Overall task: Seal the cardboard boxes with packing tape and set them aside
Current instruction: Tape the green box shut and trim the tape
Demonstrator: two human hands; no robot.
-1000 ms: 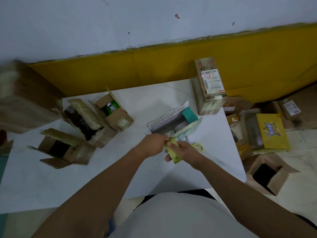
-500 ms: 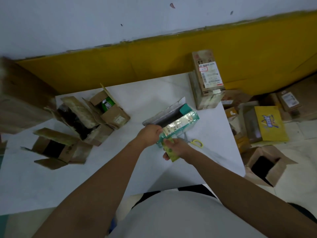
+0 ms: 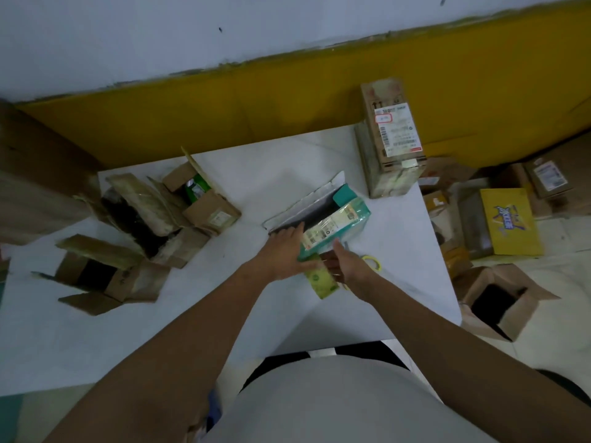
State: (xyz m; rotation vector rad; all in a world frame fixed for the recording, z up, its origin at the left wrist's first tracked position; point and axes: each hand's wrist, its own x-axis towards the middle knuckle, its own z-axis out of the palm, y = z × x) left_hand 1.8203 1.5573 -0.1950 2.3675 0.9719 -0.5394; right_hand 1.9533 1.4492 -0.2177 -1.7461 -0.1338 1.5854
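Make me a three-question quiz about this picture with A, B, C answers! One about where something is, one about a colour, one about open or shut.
1. Where is the yellow box? A) on a shelf B) on the floor, right of the table C) in a hand
2. What colour is the labelled box under the left hand? A) red B) black C) teal
3. The nearest brown box on the floor is: A) open B) taped shut C) flattened
Answers: 1 B, it lies past the table's right edge. 2 C, teal sides. 3 A, flaps apart, dark inside showing.
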